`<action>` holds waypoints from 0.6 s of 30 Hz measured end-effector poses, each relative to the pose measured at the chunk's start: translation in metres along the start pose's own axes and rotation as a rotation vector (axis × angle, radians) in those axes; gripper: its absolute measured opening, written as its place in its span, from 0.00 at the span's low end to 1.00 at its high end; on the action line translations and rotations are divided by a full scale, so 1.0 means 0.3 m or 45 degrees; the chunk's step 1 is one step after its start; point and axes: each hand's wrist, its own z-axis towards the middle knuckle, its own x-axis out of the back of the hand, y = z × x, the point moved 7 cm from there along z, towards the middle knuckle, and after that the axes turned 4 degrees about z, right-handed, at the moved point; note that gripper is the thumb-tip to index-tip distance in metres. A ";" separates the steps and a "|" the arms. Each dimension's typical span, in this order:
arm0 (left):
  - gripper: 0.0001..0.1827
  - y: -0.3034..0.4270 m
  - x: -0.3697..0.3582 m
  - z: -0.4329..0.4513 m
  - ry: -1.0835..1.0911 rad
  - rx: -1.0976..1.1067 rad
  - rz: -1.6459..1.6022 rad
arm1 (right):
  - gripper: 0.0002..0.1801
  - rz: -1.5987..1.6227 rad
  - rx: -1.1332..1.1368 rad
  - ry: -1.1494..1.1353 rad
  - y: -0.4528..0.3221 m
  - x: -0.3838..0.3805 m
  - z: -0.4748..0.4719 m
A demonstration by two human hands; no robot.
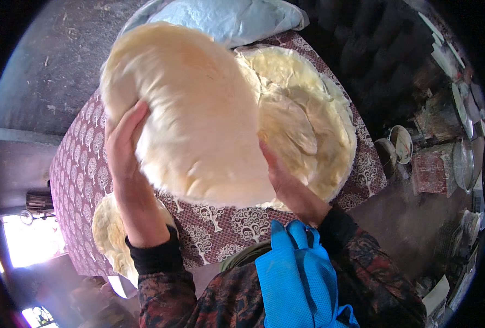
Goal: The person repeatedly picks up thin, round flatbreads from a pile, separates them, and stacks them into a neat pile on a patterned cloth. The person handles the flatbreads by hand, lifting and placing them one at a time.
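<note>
A large, round, pale flatbread (197, 119) is held up above the table between my two hands, its surface wrinkled and partly blurred. My left hand (125, 139) grips its left side, thumb on the near face and the other fingers hidden. At the lower right edge, my right hand (285, 178) holds it, with most fingers out of sight. Behind and to the right lies a wide, yellowish, creased round of flatbread (328, 131), partly covered by the held one. Another flatbread (111, 233) rests near the table's near left edge, partly behind my left forearm.
A patterned maroon tablecloth (248, 223) covers the table. A pale blue bundle (234, 18) sits at its far edge. A blue textured item, apparently a glove (297, 270), lies against my clothing. Bowls (401, 144) and a red box-like object (433, 169) stand to the right.
</note>
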 end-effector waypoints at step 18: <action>0.15 -1.143 0.478 -0.289 0.544 0.544 -0.099 | 0.27 -1.988 0.956 0.702 -0.289 0.347 -0.100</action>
